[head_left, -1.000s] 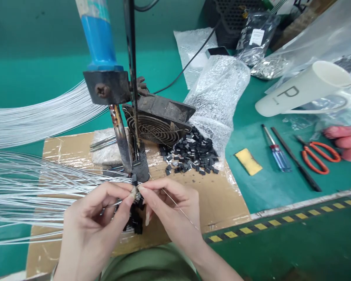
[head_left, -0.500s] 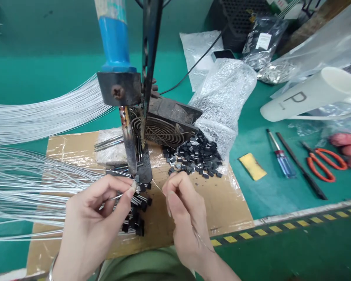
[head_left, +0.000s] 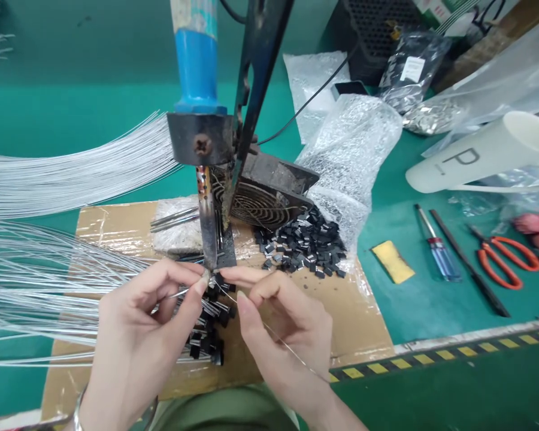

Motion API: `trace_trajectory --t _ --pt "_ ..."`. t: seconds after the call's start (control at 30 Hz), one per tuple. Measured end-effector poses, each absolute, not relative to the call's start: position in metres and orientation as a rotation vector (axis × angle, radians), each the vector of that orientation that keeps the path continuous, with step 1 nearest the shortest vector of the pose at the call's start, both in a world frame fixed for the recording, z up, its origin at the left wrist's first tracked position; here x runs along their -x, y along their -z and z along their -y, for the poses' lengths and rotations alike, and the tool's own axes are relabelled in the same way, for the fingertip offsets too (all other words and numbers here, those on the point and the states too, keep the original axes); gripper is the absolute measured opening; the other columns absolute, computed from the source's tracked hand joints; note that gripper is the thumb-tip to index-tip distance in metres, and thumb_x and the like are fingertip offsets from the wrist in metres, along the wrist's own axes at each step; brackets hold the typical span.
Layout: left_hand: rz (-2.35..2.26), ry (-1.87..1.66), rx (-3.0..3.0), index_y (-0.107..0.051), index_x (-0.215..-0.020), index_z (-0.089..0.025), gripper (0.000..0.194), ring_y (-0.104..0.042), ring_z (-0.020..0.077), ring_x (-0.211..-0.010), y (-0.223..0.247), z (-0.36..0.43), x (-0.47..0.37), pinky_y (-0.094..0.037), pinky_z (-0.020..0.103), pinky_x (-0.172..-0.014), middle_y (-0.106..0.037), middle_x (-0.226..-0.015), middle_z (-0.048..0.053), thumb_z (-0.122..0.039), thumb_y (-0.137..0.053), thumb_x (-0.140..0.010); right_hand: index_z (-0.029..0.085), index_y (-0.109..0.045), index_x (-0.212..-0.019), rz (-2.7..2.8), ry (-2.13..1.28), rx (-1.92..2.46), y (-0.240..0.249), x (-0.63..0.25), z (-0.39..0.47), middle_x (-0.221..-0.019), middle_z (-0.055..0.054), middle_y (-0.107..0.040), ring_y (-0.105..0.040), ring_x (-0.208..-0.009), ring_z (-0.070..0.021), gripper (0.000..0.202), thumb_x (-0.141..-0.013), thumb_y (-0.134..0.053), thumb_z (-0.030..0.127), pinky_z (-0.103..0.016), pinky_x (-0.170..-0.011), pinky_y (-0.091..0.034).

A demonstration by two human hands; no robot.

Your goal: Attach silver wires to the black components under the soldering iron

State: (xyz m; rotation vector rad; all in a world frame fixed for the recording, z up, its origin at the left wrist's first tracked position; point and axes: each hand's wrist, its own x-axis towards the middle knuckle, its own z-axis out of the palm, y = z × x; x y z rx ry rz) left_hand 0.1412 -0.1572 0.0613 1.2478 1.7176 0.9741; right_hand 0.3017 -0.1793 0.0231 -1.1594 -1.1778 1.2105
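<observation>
While meeting just below the tip of the fixed blue-handled soldering iron [head_left: 206,197] at the centre of the frame: left hand [head_left: 139,335] pinching, fingers closed, a thin silvery wire carrying a small black component [head_left: 209,286]; right hand [head_left: 281,326] gripping, fingers closed, a fine strand of solder wire [head_left: 287,347] running toward lower right. Lying beneath, on the brown cardboard sheet [head_left: 341,311]: black components on wires. Resting right of centre: loose pile of small black chips [head_left: 303,245]. Sitting at far right on the green surface [head_left: 431,299]: orange-handled scissors [head_left: 505,260].
</observation>
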Motion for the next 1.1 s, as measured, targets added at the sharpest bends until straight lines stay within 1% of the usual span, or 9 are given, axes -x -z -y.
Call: trace_trajectory --t 0.1,0.23,0.37,0.43,0.57,0.67,0.87,1.1 --pt "-1.732 -0.97 -1.256 -0.077 -0.072 -0.022 0.008 -0.056 0.008 -0.05 -0.06 0.157 -0.141 -0.04 0.015 -0.044 -0.077 -0.074 0.0 -0.026 -0.078 -0.079 0.025 -0.062 -0.082 1.145 -1.214 1.175 -0.024 -0.299 0.175 -0.12 -0.004 -0.085 -0.08 -0.116 -0.0209 0.024 -0.094 -0.068 0.005 -0.032 -0.102 -0.061" --pt "-1.741 -0.972 -1.258 -0.076 -0.073 -0.022 0.008 -0.057 0.0087 -0.052 -0.058 0.157 -0.139 -0.04 0.017 -0.046 -0.077 -0.075 0.0 -0.026 -0.078 -0.08 0.025 -0.061 -0.079 1.109 -1.22 1.188 -0.024 -0.297 0.171 -0.117 -0.006 -0.086 -0.083 -0.108 -0.0232 0.024 -0.091 -0.069 0.006 -0.036 -0.099 -0.063" --pt "-1.749 -0.956 -1.297 -0.076 -0.074 -0.024 0.009 -0.053 0.0089 -0.049 -0.057 0.156 -0.136 -0.035 0.02 -0.043 -0.074 -0.07 -0.001 -0.027 -0.076 -0.083 0.025 -0.06 -0.078 1.083 -1.232 1.185 -0.024 -0.296 0.168 -0.115 -0.005 -0.086 -0.083 -0.108 -0.0231 0.024 -0.09 -0.069 0.006 -0.035 -0.097 -0.063" --pt "-1.745 -0.944 -1.316 -0.076 -0.076 -0.024 0.009 -0.054 0.0095 -0.05 -0.058 0.156 -0.136 -0.034 0.021 -0.043 -0.074 -0.071 -0.001 -0.027 -0.076 -0.084 0.025 -0.061 -0.078 1.07 -1.24 1.179 -0.025 -0.296 0.168 -0.115 -0.004 -0.086 -0.083 -0.108 -0.0218 0.025 -0.09 -0.069 0.005 -0.034 -0.098 -0.063" --pt "-1.751 -0.934 -1.329 -0.076 -0.075 -0.026 0.01 -0.061 0.0116 -0.054 -0.059 0.155 -0.136 -0.034 0.021 -0.043 -0.076 -0.074 -0.001 -0.029 -0.076 -0.084 0.025 -0.062 -0.077 1.044 -1.251 1.167 -0.026 -0.295 0.168 -0.114 -0.002 -0.087 -0.083 -0.107 -0.0203 0.026 -0.088 -0.069 0.003 -0.032 -0.097 -0.063" --pt "-1.755 -0.936 -1.325 -0.077 -0.076 -0.026 0.008 -0.063 0.0123 -0.055 -0.059 0.154 -0.136 -0.035 0.021 -0.043 -0.077 -0.074 0.0 -0.028 -0.076 -0.084 0.025 -0.062 -0.077 1.032 -1.229 1.156 -0.027 -0.295 0.168 -0.113 -0.003 -0.087 -0.083 -0.106 -0.021 0.026 -0.089 -0.069 0.004 -0.032 -0.095 -0.064" --pt "-1.755 -0.958 -1.315 -0.077 -0.076 -0.026 0.008 -0.062 0.0117 -0.056 -0.06 0.155 -0.136 -0.036 0.021 -0.044 -0.077 -0.076 -0.001 -0.027 -0.076 -0.084 0.025 -0.061 -0.076 1.043 -1.224 1.182 -0.028 -0.294 0.166 -0.113 -0.005 -0.087 -0.084 -0.106 -0.0244 0.025 -0.089 -0.07 0.006 -0.037 -0.095 -0.066" --pt "-1.736 -0.974 -1.311 -0.077 -0.074 -0.026 0.009 -0.061 0.0107 -0.054 -0.062 0.155 -0.137 -0.035 0.02 -0.042 -0.078 -0.078 0.0 -0.026 -0.076 -0.083 0.025 -0.062 -0.076 1.024 -1.225 1.16 -0.027 -0.293 0.168 -0.113 -0.005 -0.087 -0.084 -0.105 -0.0235 0.025 -0.089 -0.07 0.005 -0.035 -0.095 -0.066"
